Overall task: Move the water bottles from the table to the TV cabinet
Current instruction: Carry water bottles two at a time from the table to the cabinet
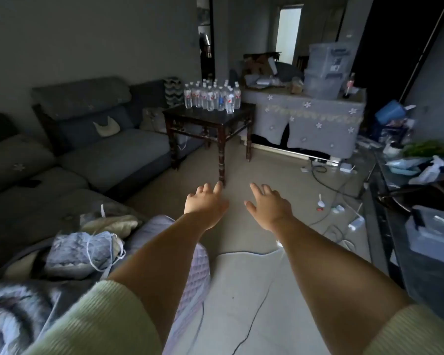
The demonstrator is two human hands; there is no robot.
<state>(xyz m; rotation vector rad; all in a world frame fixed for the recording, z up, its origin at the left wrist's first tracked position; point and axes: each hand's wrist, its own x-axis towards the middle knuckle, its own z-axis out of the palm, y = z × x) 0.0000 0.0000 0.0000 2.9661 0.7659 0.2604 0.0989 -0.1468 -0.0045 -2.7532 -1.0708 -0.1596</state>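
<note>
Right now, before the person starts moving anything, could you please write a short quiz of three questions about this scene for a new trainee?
1. True or false: the left hand already grips one of the water bottles.
2. Multiple choice: the water bottles stand on (A) the grey sofa, (B) the dark wooden table, (C) the floor.
3. Fill in: the right hand holds ____.

Key
1. False. Both hands are stretched forward with relaxed fingers, and the bottles are farther ahead.
2. B. They stand upright in a cluster on the far part of the table top.
3. Nothing.
</note>
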